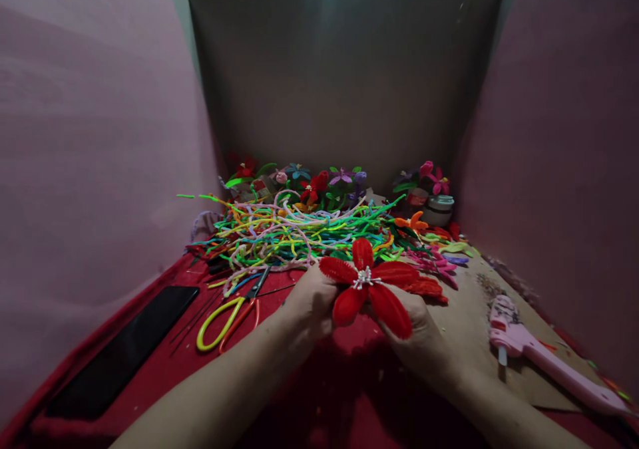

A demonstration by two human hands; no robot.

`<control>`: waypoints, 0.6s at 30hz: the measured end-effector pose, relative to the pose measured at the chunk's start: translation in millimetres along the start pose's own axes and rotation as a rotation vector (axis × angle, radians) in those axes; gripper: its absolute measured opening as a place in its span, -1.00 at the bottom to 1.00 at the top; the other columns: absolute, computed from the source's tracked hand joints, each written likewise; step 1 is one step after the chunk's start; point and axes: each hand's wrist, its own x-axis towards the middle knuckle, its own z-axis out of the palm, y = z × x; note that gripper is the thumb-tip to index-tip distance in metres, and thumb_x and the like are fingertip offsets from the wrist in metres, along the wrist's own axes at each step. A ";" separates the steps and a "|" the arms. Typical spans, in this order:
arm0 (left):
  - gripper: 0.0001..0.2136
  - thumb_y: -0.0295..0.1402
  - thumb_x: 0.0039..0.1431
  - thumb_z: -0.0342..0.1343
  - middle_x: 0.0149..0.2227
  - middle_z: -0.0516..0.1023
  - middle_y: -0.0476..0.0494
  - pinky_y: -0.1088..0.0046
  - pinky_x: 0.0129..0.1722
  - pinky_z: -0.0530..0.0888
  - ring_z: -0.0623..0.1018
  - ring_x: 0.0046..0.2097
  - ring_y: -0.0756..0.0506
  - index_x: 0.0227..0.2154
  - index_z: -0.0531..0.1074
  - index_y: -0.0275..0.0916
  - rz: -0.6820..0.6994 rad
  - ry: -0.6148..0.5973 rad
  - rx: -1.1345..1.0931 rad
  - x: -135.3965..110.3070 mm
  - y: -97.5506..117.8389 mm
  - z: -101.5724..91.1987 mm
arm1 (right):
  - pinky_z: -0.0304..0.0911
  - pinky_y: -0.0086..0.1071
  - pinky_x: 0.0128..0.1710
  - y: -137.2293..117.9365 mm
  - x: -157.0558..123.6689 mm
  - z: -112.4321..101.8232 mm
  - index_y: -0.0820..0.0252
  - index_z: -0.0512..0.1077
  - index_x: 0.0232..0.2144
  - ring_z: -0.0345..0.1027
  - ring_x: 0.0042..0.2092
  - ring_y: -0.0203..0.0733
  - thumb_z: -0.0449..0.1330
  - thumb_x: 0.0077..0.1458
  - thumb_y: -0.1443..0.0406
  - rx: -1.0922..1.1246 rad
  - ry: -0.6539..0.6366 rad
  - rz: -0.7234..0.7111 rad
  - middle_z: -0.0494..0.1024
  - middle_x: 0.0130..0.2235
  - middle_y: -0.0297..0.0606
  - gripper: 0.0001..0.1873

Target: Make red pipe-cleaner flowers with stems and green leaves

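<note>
A red pipe-cleaner flower point(363, 289) with five fuzzy petals and white stamens at its centre faces me, held up over the red cloth. My left hand point(315, 302) is closed at its left side, close under the upper-left petal. On the other side, my right hand point(419, 332) is closed behind the lower-right petal. The petals hide most of the fingers and whatever stem is behind. Loose red petals point(428, 289) lie just past my right hand.
A heap of coloured pipe cleaners point(304, 229) spreads across the back. Scissors point(232, 319) and a black phone point(124, 349) lie left. A pink glue gun point(544, 356) rests on cardboard point(464, 309) at right. Finished flowers point(309, 186) and a lidded jar point(439, 209) stand behind.
</note>
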 end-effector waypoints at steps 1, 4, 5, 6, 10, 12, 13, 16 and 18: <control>-0.85 -0.41 -0.25 0.15 -0.73 0.31 0.00 0.62 -0.70 0.18 0.29 -0.67 0.09 -0.74 0.29 -0.31 -0.007 -0.002 -0.010 -0.2 -0.2 1.7 | 0.21 -0.41 -0.36 1.0 -1.2 0.6 0.11 0.48 -0.46 0.29 -0.42 -0.25 0.09 0.03 0.40 0.003 0.010 -0.022 0.47 -0.49 -0.32 -0.82; -0.86 -0.38 -0.19 0.15 -0.71 0.29 0.04 0.60 -0.68 0.22 0.26 -0.68 0.10 -0.66 0.29 -0.30 -0.017 0.002 -0.023 5.1 -0.7 -2.8 | 0.22 -0.39 -0.36 2.9 -3.4 1.8 0.10 0.49 -0.45 0.30 -0.41 -0.23 0.09 0.04 0.36 0.059 0.048 0.028 0.48 -0.48 -0.31 -0.82; -0.85 -0.35 -0.16 0.14 -0.69 0.28 0.05 0.60 -0.69 0.21 0.23 -0.69 0.12 -0.63 0.29 -0.30 -0.022 0.011 -0.017 8.4 -0.1 -7.1 | 0.21 -0.40 -0.37 3.4 -3.7 1.8 0.11 0.49 -0.47 0.29 -0.42 -0.24 0.10 0.04 0.33 0.095 0.069 0.086 0.47 -0.49 -0.31 -0.83; -0.83 -0.31 -0.12 0.12 -0.68 0.27 0.07 0.59 -0.70 0.21 0.19 -0.71 0.13 -0.60 0.29 -0.29 -0.008 0.030 -0.009 12.0 1.1 -12.3 | 0.19 -0.41 -0.38 4.1 -3.9 1.5 0.13 0.49 -0.50 0.27 -0.44 -0.26 0.11 0.04 0.31 0.136 0.085 0.163 0.46 -0.50 -0.33 -0.83; -0.80 -0.26 0.00 0.04 -0.50 0.33 0.03 0.55 -0.63 0.29 0.33 -0.59 0.07 -0.33 0.30 -0.25 0.399 0.296 0.227 22.2 9.0 -30.6 | 0.12 -0.44 -0.44 9.8 -4.4 -0.9 0.20 0.47 -0.59 0.18 -0.47 -0.32 0.20 -0.02 0.20 0.363 0.082 0.445 0.40 -0.55 -0.35 -0.78; -0.73 -0.40 -0.03 0.06 -0.32 0.39 -0.07 0.44 -0.37 0.41 0.44 -0.31 -0.03 -0.20 0.31 -0.24 0.702 0.355 0.617 22.4 10.0 -33.3 | 0.12 -0.43 -0.42 13.7 -5.4 -0.8 0.21 0.49 -0.56 0.19 -0.46 -0.31 0.26 -0.09 0.20 0.496 0.097 0.505 0.42 -0.54 -0.34 -0.82; -0.69 -0.46 -0.05 0.06 -0.22 0.39 -0.12 0.37 -0.21 0.40 0.42 -0.17 -0.08 -0.17 0.32 -0.23 0.831 0.345 0.835 21.6 8.8 -33.0 | 0.13 -0.42 -0.41 15.4 -6.0 -0.2 0.20 0.50 -0.54 0.20 -0.45 -0.31 0.29 -0.13 0.21 0.554 0.111 0.523 0.43 -0.53 -0.34 -0.84; -0.70 -0.52 -0.05 0.04 -0.09 0.39 -0.22 0.24 -0.02 0.29 0.32 -0.01 -0.18 -0.19 0.38 -0.26 1.019 0.242 1.371 19.0 0.3 -29.0 | 0.16 -0.41 -0.37 17.7 -7.6 2.3 0.19 0.52 -0.52 0.23 -0.43 -0.29 0.32 -0.18 0.22 0.652 0.116 0.534 0.45 -0.52 -0.34 -0.85; -0.79 -0.51 -0.02 0.01 -0.22 0.46 -0.22 0.24 -0.11 0.33 0.39 -0.13 -0.18 -0.27 0.41 -0.28 0.985 0.179 1.572 18.0 -6.1 -26.2 | 0.14 -0.42 -0.38 16.5 -8.2 3.3 0.20 0.52 -0.54 0.21 -0.44 -0.31 0.30 -0.14 0.21 0.644 0.076 0.514 0.44 -0.54 -0.35 -0.84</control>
